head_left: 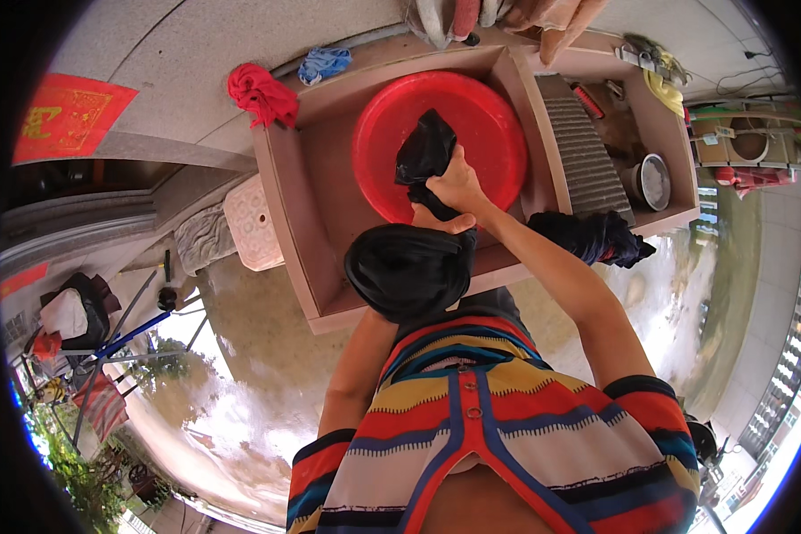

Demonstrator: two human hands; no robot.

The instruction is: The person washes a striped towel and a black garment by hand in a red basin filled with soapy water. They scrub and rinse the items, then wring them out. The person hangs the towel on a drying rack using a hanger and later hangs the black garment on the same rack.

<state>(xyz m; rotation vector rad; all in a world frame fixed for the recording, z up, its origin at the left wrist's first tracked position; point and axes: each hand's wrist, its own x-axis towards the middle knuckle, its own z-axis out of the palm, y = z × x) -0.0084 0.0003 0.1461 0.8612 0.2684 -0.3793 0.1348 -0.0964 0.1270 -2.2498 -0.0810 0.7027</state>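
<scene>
Both of my hands grip one dark, wet-looking black cloth garment (pixel 407 271) above a red plastic basin (pixel 500 133). My right hand (pixel 458 185) is wrapped round it, with a bunched end standing out past the fingers over the basin. Closer to me, my left hand (pixel 442 220) clasps the twisted middle part. The larger portion hangs in a bundle over my left wrist and hides part of that forearm. The basin sits inside the left compartment of a brownish-pink sink (pixel 285 214). What kind of garment it is, I cannot tell.
Right of the divider are a ribbed washboard (pixel 583 142), a red brush (pixel 587 101) and a metal pot (pixel 651 182). Dark clothing (pixel 592 238) drapes over the front rim. Red cloth (pixel 262 93) and blue cloth (pixel 324 65) lie along the back left edge. A pale stone block (pixel 252 222) stands at left.
</scene>
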